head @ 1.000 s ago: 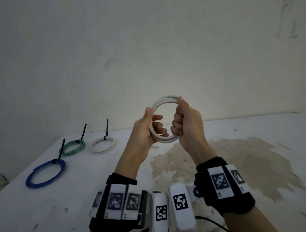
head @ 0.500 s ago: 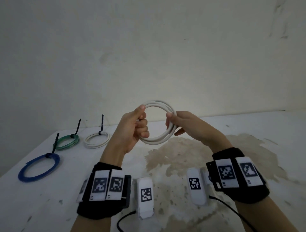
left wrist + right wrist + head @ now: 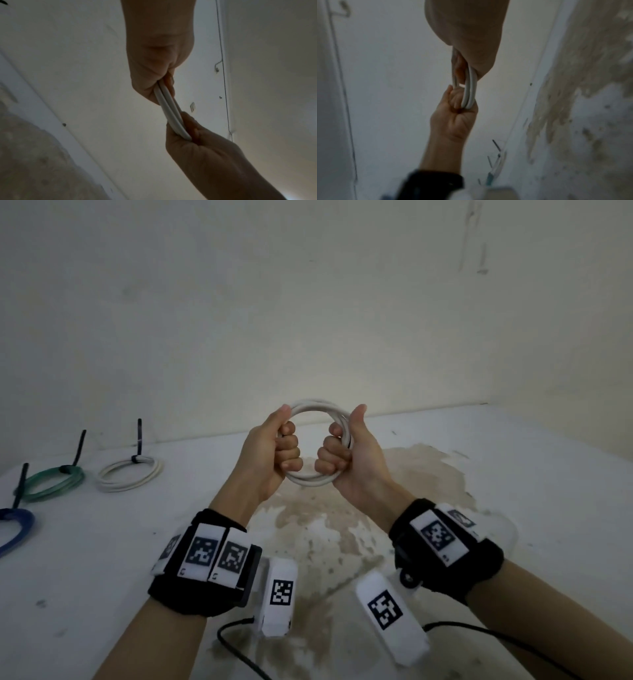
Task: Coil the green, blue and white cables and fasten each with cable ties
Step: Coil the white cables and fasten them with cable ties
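I hold a coiled white cable (image 3: 313,406) upright above the table, facing me like a ring. My left hand (image 3: 277,445) grips its left side with fingers curled through the loop and thumb up. My right hand (image 3: 346,451) grips the right side the same way. The wrist views show the doubled strands (image 3: 169,109) (image 3: 470,88) running between both fists. On the table at the left lie a tied white coil (image 3: 128,474), a tied green coil (image 3: 51,482) and a blue coil (image 3: 15,529), each with a black cable tie (image 3: 138,440) sticking up.
The white table (image 3: 513,508) has a large brownish stain (image 3: 359,508) under my hands. A bare wall stands close behind its far edge. Black leads from my wrist cameras trail over the near part of the table.
My right hand shifted from a fingertip pinch to a full fist round the coil's right side. Both hands now hold the coil squarely facing me, thumbs up.
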